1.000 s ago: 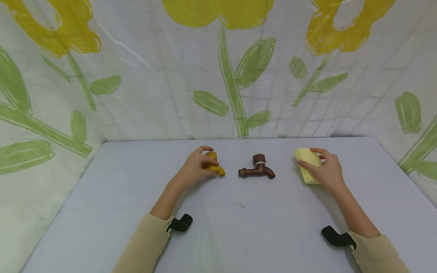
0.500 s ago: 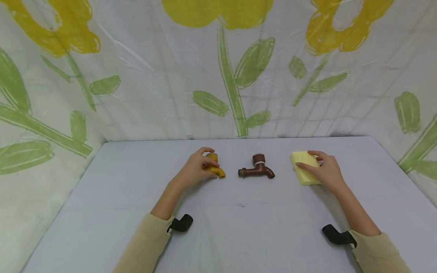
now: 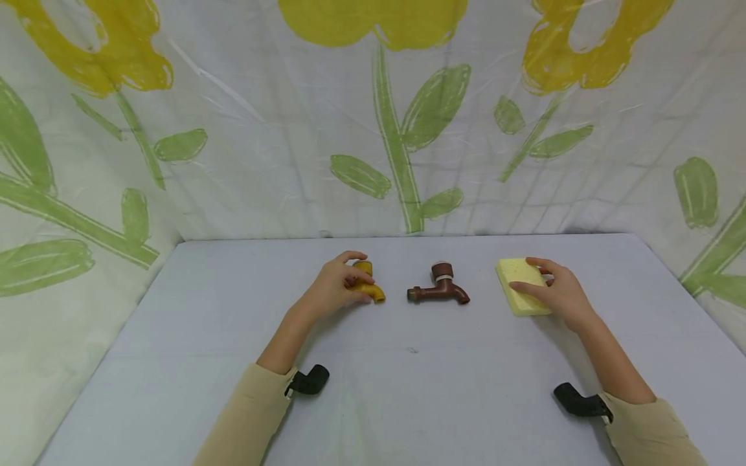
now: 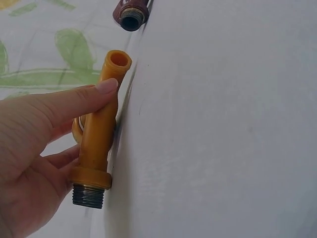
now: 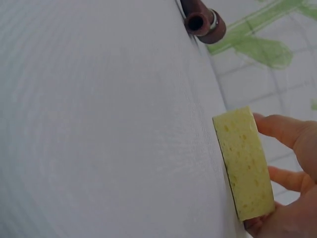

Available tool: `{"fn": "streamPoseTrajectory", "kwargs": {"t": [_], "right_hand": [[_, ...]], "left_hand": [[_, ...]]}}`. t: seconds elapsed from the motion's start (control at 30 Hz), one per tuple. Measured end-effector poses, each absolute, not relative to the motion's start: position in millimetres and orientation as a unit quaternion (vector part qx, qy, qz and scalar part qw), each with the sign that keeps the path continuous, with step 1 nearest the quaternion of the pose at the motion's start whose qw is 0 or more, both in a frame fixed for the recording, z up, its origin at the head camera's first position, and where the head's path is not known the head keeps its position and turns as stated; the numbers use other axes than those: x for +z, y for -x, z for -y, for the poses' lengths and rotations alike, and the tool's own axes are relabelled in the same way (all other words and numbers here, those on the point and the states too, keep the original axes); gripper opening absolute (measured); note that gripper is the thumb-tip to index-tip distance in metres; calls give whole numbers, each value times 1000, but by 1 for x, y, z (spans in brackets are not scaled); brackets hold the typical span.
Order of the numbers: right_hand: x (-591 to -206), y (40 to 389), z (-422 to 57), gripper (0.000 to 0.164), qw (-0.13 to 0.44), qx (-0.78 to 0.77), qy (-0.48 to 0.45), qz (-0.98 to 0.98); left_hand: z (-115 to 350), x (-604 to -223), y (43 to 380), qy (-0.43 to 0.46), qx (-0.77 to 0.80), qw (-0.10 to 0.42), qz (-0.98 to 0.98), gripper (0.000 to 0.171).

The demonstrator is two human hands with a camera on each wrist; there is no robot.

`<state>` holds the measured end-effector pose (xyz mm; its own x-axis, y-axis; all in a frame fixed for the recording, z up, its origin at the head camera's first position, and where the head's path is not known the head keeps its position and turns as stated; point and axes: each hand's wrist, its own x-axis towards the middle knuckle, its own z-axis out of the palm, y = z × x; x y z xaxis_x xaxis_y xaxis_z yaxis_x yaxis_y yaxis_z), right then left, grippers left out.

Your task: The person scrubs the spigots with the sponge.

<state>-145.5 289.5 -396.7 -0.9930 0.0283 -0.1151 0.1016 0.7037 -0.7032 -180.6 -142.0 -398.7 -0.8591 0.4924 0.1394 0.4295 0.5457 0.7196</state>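
Observation:
On the left, my left hand pinches a yellow plastic faucet. Its thumb lies along the spout in the left wrist view, with the other fingers behind; the dark threaded end points down in that view. A pale yellow sponge lies flat on the table at the right. My right hand is over it, thumb across its top and a fingertip by its far edge; the right wrist view shows loosely bent fingers beside the sponge. Between the hands rests a brown faucet, touched by neither.
The white table ends at the back against a hanging white sheet painted with yellow flowers and green leaves. Black wrist-worn devices stick out from both sleeves above the tabletop.
The sponge went from tilted in my right hand to lying flat, shifting slightly left. My right hand has since drawn back a little to the right. The left hand has barely moved.

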Motion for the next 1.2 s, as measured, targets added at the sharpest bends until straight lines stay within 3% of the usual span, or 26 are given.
{"fn": "streamPoseTrajectory", "kwargs": {"t": [0.57, 0.83, 1.2], "right_hand": [[-395, 145, -288, 84, 50, -373, -47, -925], [-390, 140, -301, 77, 64, -370, -24, -927], [-385, 129, -327, 66, 13, -346, 26, -938]], "left_hand": [[141, -397, 180, -270, 381, 43, -883, 30], [152, -396, 179, -271, 396, 65, -875, 37], [178, -387, 168, -260, 373, 39, -890, 45]]}}
